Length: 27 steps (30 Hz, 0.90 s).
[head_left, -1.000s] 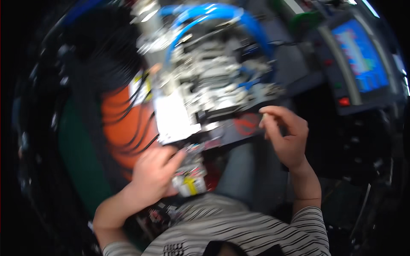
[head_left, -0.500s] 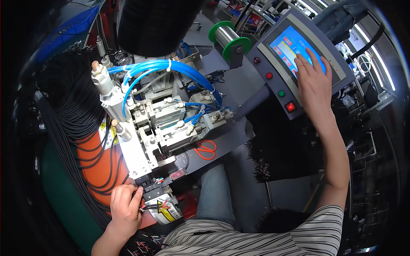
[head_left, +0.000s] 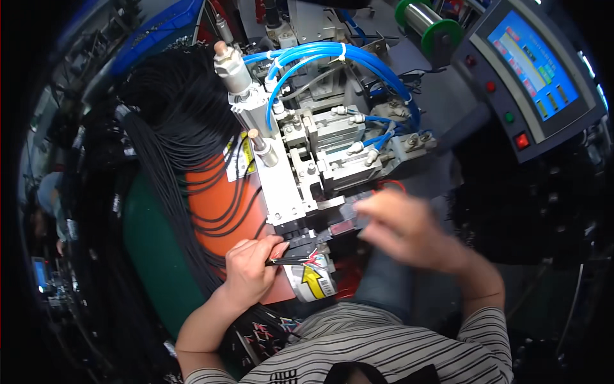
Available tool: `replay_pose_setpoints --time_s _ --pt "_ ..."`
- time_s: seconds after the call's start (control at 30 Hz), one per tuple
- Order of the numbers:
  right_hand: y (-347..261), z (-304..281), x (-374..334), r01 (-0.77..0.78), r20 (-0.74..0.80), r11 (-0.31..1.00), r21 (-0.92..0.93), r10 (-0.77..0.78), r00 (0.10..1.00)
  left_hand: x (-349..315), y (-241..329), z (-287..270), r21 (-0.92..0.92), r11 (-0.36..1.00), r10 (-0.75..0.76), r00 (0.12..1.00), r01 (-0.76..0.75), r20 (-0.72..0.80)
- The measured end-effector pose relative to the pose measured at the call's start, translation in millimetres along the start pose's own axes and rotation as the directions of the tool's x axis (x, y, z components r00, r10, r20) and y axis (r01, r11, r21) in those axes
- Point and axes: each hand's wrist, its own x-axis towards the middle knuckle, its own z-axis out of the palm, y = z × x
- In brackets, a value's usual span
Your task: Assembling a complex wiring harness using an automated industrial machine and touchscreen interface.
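Observation:
My left hand (head_left: pixel 251 267) is closed at the front of a metal machine (head_left: pixel 281 185), its thumb and fingertips pinching a black cable (head_left: pixel 288 261). Thin red, white and green wire ends (head_left: pixel 313 257) fan out from that cable, above a white label with a yellow arrow (head_left: pixel 311 281). Smeared by motion, my right hand (head_left: pixel 406 227) hovers by the machine's front right corner, near a small red switch (head_left: pixel 342 226). Its fingers are too blurred to show whether they hold anything. Behind it, the red loop handles of a tool (head_left: pixel 391 185) are partly covered.
Many black cables (head_left: pixel 173 141) hang over an orange surface (head_left: pixel 211 205) to the left. Blue air tubes (head_left: pixel 332 51) arch over the machine. A green solder-wire spool (head_left: pixel 425 25) and a touchscreen panel (head_left: pixel 534 70) with buttons stand at the upper right. Striped-sleeved forearms frame the front.
My right hand has left the touchscreen and come down to the machine's front. The whole view has shifted, and the screen's picture differs. My left hand keeps its pinch at the machine's front.

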Motion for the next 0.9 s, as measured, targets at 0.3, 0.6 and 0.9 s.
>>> replay_pose_setpoints --time_s 0.3,0.6,0.9 --pt "-12 95 1 -0.115 -0.003 0.794 0.597 0.146 0.989 2 12 -12 -0.280 0.959 -0.022 0.998 0.039 0.063" --pt "-19 104 0 -0.257 0.110 0.337 0.906 0.400 0.910 5 15 -5 -0.153 0.988 -0.016 0.997 0.004 -0.081" --pt "5 100 -6 -0.386 0.280 0.187 0.904 0.424 0.861 11 22 8 -0.313 0.949 -0.069 0.996 0.048 -0.057"
